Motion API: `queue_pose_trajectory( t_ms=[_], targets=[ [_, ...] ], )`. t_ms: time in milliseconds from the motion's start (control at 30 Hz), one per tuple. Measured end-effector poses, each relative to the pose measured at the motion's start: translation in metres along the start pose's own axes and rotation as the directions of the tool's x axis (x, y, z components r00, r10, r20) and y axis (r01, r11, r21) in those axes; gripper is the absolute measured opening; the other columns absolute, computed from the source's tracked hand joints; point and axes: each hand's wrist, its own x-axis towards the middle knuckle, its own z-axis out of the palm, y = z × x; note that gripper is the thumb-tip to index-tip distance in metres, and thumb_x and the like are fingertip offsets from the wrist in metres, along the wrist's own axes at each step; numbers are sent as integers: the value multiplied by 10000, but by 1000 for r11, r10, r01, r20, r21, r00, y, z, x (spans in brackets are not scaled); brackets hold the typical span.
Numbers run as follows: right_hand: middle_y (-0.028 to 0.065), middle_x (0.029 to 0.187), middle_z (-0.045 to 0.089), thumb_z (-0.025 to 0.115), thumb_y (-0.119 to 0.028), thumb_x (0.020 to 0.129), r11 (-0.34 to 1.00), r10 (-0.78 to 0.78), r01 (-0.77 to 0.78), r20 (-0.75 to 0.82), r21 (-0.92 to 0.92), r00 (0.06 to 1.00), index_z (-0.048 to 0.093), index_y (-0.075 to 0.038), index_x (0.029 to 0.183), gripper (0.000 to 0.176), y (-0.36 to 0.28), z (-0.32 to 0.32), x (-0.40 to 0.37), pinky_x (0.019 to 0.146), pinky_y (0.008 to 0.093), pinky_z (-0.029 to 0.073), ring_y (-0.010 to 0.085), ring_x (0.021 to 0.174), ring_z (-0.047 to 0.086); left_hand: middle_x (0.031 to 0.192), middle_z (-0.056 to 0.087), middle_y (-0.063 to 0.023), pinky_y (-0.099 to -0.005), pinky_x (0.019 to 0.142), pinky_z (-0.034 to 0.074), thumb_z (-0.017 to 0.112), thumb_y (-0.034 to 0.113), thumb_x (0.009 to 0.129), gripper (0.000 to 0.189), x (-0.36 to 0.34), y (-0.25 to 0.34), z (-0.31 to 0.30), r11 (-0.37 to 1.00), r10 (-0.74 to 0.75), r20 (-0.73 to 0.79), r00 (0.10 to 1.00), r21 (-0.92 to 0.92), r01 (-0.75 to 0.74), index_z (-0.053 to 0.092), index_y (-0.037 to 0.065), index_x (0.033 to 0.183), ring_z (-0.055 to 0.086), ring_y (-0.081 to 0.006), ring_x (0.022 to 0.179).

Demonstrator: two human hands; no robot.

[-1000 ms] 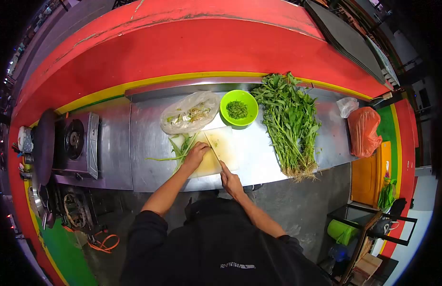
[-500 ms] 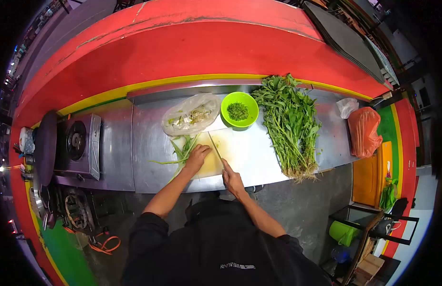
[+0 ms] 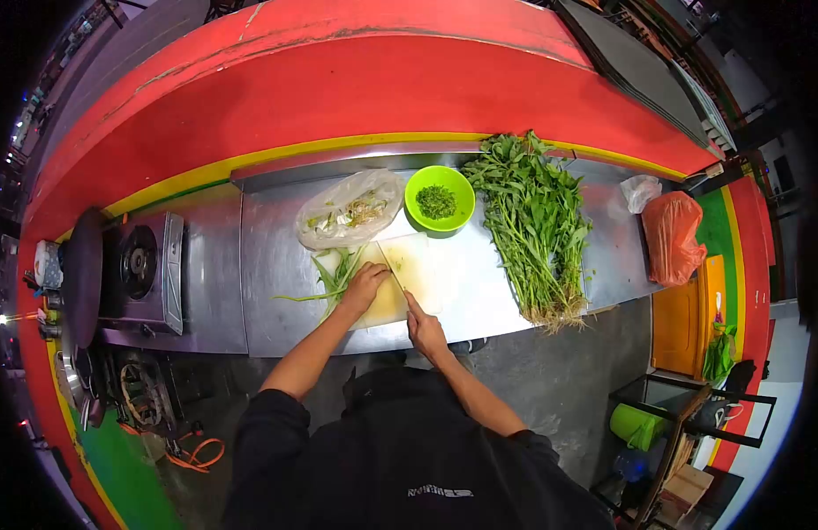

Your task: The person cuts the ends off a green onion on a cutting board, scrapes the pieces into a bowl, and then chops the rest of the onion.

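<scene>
My right hand (image 3: 425, 334) is closed round the handle of a knife (image 3: 392, 268), whose blade slants up and left over the cutting board (image 3: 415, 256). Close to the blade's left side, my left hand (image 3: 365, 290) holds down a bunch of scallions (image 3: 335, 272) with bent fingers. Their long green ends trail off the board's left edge onto the steel. Beneath my fingers the cut ends are hidden. Behind the board stands a green bowl (image 3: 466, 216) with chopped greens (image 3: 437, 202) in it. Left of the bowl lies a clear plastic bag (image 3: 317, 228) with trimmings inside.
A large heap of leafy greens with roots (image 3: 537, 230) lies on the steel counter (image 3: 281, 265) to the right. Farther right are a red plastic bag (image 3: 674, 238) and a small white bag (image 3: 641, 193). A gas stove (image 3: 142, 274) stands at left, before a red wall (image 3: 382, 93).
The knife blade has shifted slightly left, nearer my left hand. My left hand stays on the scallions. The whole view has moved a little.
</scene>
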Motion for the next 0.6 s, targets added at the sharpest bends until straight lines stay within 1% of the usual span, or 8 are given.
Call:
queue_pose_trajectory(
  t_ms=[67,167,267,367,400,500,533,600],
  targets=[
    [341,791,653,539,-168,1014,1000,-25,25,-29,5,999,377,-219,1565,576,-2,0,5,690,582,496,524,749,654,1178,688,-127,-396,976,512,582,50,839,308,1,2,-3,1000,8,12,1000,5,-8,728,-7,1104,611,-307,1101],
    [338,816,660,527,-154,1015,1000,15,-14,-21,27,1000,388,-217,1563,569,-11,-3,7,696,560,508,512,757,663,1177,686,-130,-395,980,510,569,45,839,302,0,0,-4,999,-12,8,1000,-48,12,719,-8,1095,609,-316,1107],
    [332,862,663,516,-142,1019,994,9,-7,-24,109,1000,402,-212,1560,558,-10,-8,2,709,517,513,493,766,675,1171,684,-134,-398,981,507,560,46,840,300,-4,-9,6,998,-9,-13,1000,-63,8,711,-7,1094,607,-322,1108],
    [329,838,657,522,-146,1021,991,-34,38,-32,128,999,398,-211,1561,559,4,-1,-3,710,516,509,489,746,671,1158,683,-134,-395,984,505,562,48,843,310,-3,-8,4,998,5,-20,1000,-64,-6,711,-5,1109,608,-322,1109],
    [319,811,656,523,-151,1023,995,65,-69,56,73,996,394,-222,1563,560,-5,-10,-6,709,510,511,486,739,671,1152,682,-136,-392,983,506,563,45,843,311,-3,-7,2,997,-5,-13,1000,-74,4,712,-7,1111,610,-319,1108],
    [307,787,656,527,-161,1025,996,56,-58,34,73,998,393,-233,1563,560,-7,-10,-9,703,511,509,483,733,671,1139,681,-137,-387,978,508,567,38,841,311,-1,-4,-1,997,-11,-4,1000,-78,11,715,-11,1110,613,-314,1104],
    [307,786,656,528,-169,1026,992,24,-25,10,120,1000,392,-241,1563,559,-6,-8,-8,690,522,503,482,728,672,1133,681,-137,-386,974,510,570,35,841,308,-1,-3,-1,998,-9,-2,1000,-68,9,717,-13,1107,615,-313,1101],
    [308,793,658,531,-169,1025,996,27,-28,16,86,1000,392,-238,1563,560,-3,-6,-7,684,524,504,484,727,672,1128,682,-136,-386,970,511,573,36,840,302,0,-4,0,997,0,-19,1000,-73,-2,719,-14,1099,616,-312,1096]
  ],
)
